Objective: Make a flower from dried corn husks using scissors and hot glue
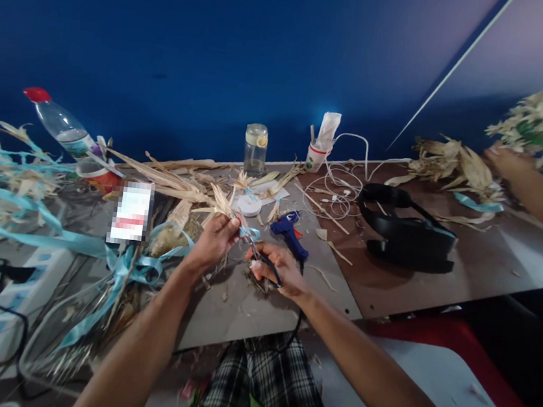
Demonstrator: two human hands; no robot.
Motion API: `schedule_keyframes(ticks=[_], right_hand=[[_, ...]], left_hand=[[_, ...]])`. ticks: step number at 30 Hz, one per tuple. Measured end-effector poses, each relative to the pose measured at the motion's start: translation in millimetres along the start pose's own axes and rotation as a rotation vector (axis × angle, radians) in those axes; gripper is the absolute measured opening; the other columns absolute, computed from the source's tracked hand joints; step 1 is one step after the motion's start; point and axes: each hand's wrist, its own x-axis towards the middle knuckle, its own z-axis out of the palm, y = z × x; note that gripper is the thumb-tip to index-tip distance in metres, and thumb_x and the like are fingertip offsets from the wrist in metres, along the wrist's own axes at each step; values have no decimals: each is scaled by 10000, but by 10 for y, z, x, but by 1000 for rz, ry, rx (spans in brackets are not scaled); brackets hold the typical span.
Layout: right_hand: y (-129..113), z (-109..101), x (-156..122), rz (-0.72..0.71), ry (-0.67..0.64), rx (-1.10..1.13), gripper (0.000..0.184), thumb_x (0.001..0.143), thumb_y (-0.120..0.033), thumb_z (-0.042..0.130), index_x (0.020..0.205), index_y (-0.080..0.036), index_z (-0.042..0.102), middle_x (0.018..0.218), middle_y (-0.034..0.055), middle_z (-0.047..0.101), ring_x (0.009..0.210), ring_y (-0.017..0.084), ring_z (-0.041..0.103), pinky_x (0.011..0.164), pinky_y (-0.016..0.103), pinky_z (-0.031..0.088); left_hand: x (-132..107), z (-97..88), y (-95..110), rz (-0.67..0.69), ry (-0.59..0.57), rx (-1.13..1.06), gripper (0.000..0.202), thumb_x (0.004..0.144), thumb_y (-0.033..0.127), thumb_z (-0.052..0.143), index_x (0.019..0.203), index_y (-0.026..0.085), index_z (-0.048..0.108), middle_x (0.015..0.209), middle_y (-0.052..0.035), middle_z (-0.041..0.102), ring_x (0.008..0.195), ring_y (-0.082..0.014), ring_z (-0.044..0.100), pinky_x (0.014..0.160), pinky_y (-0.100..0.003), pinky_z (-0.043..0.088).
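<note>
In the middle of the head view, my left hand (214, 241) pinches a small bundle of pale dried husk strips (221, 202), frayed end up. My right hand (286, 269) grips a pair of scissors (268, 266) with dark handles, its blades reaching toward my left fingertips. A short bit of light blue ribbon (250, 233) shows beside the blades; whether they touch it I cannot tell. Just beyond my right hand lies a blue glue gun (288, 231). Behind my hands sits a white ribbon roll (249, 206) among husk scraps.
Left: a tilted bottle (66, 131), a red cup (99, 174), a phone (131, 214), tangled blue ribbon (75, 241) and a power strip (9, 311). Back: a glass jar (254, 152), a paper cup (317, 155) and white cables. Right: a black headset (408, 235); another person's hand (509, 162) near husk flowers (542, 126).
</note>
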Motion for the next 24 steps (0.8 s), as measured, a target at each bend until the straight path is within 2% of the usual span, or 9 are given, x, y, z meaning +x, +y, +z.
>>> schedule_keyframes(ticks=[5,11,19,24], right_hand=[[-23,-10,-9,0,-3,-20,465,679,-577,684,839,-157,562,595,-51,479,489,56,409,474,203,316],[-40,-31,-27,-80,11,-143,430,727,-569,649,809,-155,570,587,-51,448,501,55,389,473,204,279],[13,13,10,-27,11,-57,492,667,-615,674,838,-169,558,597,-43,494,500,69,434,480,210,344],[-9,10,3,-50,22,-98,472,688,-612,654,806,-164,563,612,-39,479,499,64,413,473,209,321]], left_hand=[[-13,14,24,13,-26,3,405,645,528,736,708,149,606,633,3,532,535,-82,396,504,-231,304],[-7,-22,3,23,-37,23,379,682,520,710,718,153,622,612,1,527,534,-90,405,497,-234,306],[-46,36,68,-7,-5,73,411,635,541,738,662,152,609,570,18,510,509,-76,391,475,-220,299],[-51,37,93,-6,-3,85,402,638,523,743,687,141,628,594,6,540,507,-73,397,469,-219,305]])
